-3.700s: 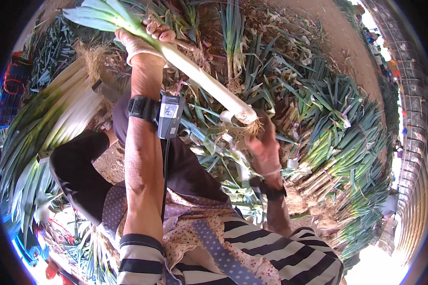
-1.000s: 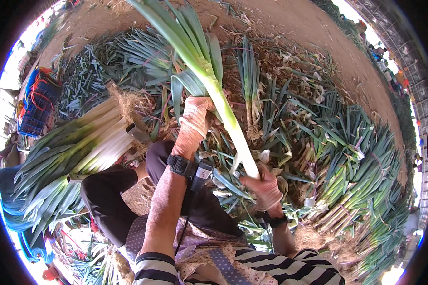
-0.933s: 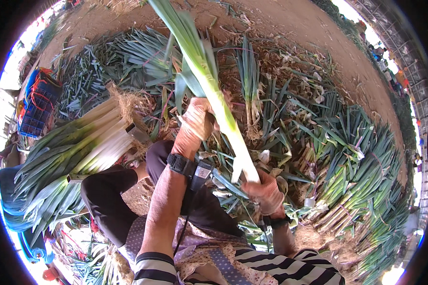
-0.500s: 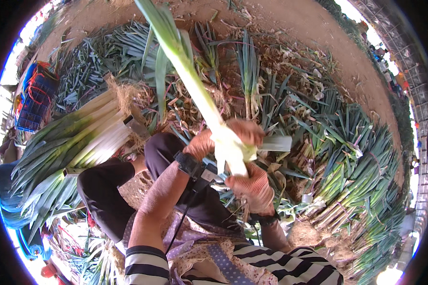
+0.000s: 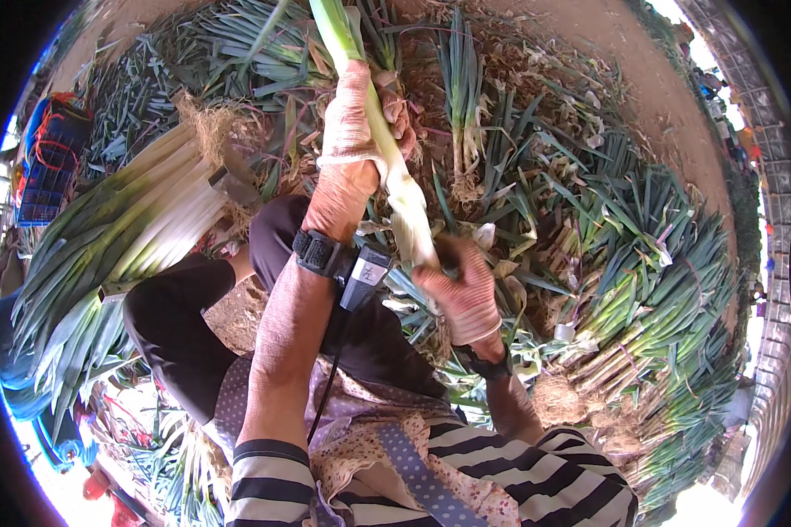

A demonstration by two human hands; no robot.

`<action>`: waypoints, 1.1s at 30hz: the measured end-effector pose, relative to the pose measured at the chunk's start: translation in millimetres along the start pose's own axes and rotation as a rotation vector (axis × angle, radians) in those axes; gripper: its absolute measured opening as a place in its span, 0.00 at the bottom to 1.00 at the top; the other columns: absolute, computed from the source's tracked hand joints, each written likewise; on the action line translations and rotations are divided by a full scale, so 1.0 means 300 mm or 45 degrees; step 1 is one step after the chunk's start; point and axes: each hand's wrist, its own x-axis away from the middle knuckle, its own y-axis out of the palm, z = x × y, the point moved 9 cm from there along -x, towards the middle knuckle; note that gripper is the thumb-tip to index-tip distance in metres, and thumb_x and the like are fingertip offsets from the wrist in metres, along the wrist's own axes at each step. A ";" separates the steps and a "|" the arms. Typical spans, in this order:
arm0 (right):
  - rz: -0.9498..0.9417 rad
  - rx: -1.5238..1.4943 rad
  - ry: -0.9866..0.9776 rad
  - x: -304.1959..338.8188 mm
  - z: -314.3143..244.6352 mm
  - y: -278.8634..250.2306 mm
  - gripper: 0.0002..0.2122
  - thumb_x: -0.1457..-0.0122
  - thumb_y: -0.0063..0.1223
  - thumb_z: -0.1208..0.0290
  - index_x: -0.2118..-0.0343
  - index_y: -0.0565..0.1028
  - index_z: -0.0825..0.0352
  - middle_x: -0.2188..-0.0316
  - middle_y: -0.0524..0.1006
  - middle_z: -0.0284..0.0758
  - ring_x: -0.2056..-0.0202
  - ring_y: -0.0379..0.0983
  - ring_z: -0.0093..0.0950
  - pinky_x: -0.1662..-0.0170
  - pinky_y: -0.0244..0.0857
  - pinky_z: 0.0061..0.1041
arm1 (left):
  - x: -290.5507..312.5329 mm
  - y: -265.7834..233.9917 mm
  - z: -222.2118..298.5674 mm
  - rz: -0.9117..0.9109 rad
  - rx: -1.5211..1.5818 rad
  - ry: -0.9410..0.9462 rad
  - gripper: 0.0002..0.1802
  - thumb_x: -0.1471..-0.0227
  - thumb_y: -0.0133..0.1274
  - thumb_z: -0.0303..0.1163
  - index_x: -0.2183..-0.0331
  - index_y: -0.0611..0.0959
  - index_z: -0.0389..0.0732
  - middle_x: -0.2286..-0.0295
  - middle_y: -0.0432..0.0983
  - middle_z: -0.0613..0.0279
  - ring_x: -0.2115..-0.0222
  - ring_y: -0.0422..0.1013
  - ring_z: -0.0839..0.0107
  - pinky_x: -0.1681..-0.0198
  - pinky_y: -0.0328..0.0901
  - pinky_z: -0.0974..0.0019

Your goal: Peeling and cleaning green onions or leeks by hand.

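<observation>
A long leek [image 5: 408, 204] slants across in front of me, its green leaves toward the far side and its white end nearer me. My left hand [image 5: 353, 123], in a pale orange work glove, is wrapped round the stalk below the leaves. At the white end, my right hand [image 5: 466, 294], gloved alike, closes on the leek with its thumb on the near side; the fingers behind are blurred. Loose outer skin hangs wrinkled round the lower stalk. To the left of my knee rests a stack of cleaned leeks [image 5: 163, 202], roots facing away from me.
Bundles of untrimmed leeks [image 5: 650, 307] curve along the right, with more leek leaves [image 5: 264, 44] at the far left. Peeled scraps [image 5: 545, 97] litter the ground beyond my hands. A blue wire basket [image 5: 51, 167] stands at the left edge. A metal bracket [image 5: 233, 183] touches the stack.
My left hand has slid up the stalk, away from me, from the white end toward the leaves. My right hand has moved slightly farther from me. The view has shifted a little.
</observation>
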 end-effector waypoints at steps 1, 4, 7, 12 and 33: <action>0.138 0.268 -0.272 -0.027 -0.046 -0.036 0.31 0.62 0.70 0.60 0.55 0.70 0.68 0.65 0.73 0.42 0.64 0.73 0.31 0.63 0.69 0.28 | 0.004 0.015 0.006 0.001 0.001 -0.002 0.27 0.48 0.50 0.55 0.62 0.72 0.38 0.85 0.62 0.69 0.86 0.60 0.74 0.84 0.58 0.67; 0.308 0.637 -0.616 -0.082 -0.166 -0.035 0.38 0.66 0.71 0.58 0.50 0.65 0.64 0.61 0.72 0.42 0.64 0.73 0.35 0.63 0.71 0.30 | 0.015 -0.012 0.000 0.209 -0.200 -0.057 0.25 0.49 0.52 0.54 0.63 0.73 0.40 0.85 0.63 0.70 0.86 0.61 0.75 0.83 0.58 0.67; 0.305 0.644 -0.785 -0.139 -0.234 0.016 0.35 0.62 0.69 0.58 0.51 0.66 0.65 0.62 0.73 0.41 0.65 0.74 0.33 0.61 0.70 0.27 | 0.005 -0.024 -0.009 0.239 -0.228 -0.038 0.17 0.52 0.56 0.49 0.71 0.74 0.46 0.87 0.64 0.70 0.89 0.61 0.74 0.85 0.58 0.67; -0.291 -0.405 -0.021 -0.223 -0.090 0.132 0.20 0.48 0.60 0.68 0.54 0.70 0.70 0.64 0.74 0.32 0.64 0.68 0.22 0.58 0.62 0.21 | -0.010 -0.034 -0.016 0.163 -0.169 -0.100 0.19 0.50 0.54 0.49 0.70 0.73 0.43 0.87 0.62 0.70 0.87 0.60 0.75 0.85 0.57 0.70; 0.066 0.062 0.186 0.278 -0.066 -0.155 0.04 0.48 0.53 0.76 0.72 0.74 0.72 0.81 0.72 0.31 0.78 0.66 0.18 0.74 0.60 0.17 | -0.031 -0.065 -0.024 0.124 0.058 -0.091 0.22 0.50 0.53 0.50 0.70 0.72 0.38 0.86 0.59 0.71 0.86 0.57 0.76 0.85 0.54 0.69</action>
